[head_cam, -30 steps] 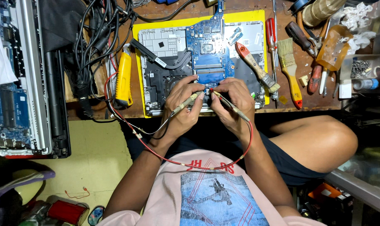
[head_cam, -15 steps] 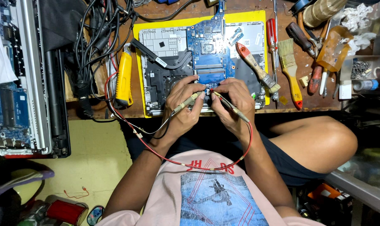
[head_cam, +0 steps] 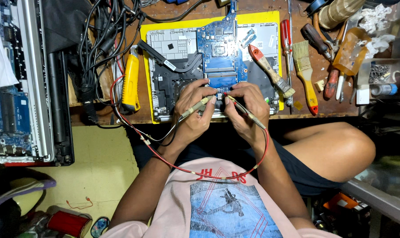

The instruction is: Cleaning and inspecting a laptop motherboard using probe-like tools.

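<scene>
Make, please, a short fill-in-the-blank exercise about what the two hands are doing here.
1. Each hand holds one thin test ____.
2. The left hand and right hand work over an opened ____.
3. The wire looping below the wrists is ____.
4. The brush right of the board has a ____ handle.

Missing words: probe; laptop; red; yellow

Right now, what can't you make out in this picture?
- Head view: where the probe tips touch the blue circuit board is hidden by the left hand and right hand.
- Board parts are too small.
- The side laptop is cut off by the left edge.
</scene>
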